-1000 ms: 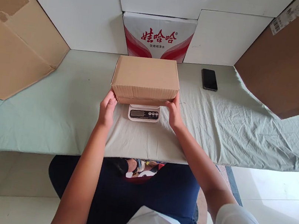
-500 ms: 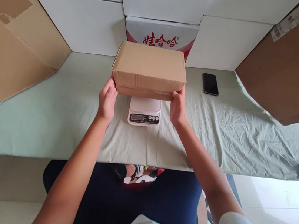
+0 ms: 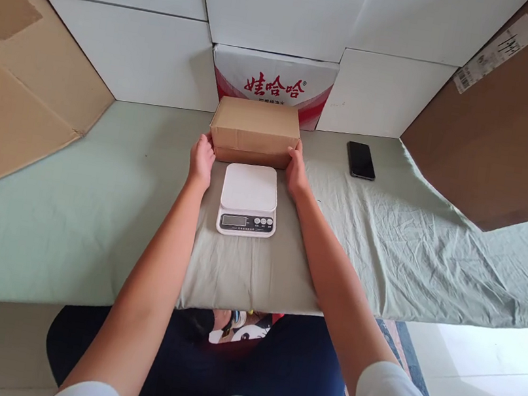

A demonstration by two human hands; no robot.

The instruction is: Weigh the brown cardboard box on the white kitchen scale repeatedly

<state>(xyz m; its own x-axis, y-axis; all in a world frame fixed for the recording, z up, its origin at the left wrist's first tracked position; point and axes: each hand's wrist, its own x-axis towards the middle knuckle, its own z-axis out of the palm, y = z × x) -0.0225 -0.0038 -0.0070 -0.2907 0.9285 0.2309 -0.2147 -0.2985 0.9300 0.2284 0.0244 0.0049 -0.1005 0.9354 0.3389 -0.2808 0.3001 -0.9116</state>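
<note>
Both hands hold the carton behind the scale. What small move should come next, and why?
Probably let go: open both hands and draw them back. The carton seems to rest on the cloth behind the scale, close to the red and white box. The left hand and right hand grip its ends, and the scale's plate is bare.

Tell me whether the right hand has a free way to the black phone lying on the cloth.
Probably yes. The right hand grips the end of the cardboard box, and only bare green cloth lies between it and the phone. It would have to let go of the box first.
</note>
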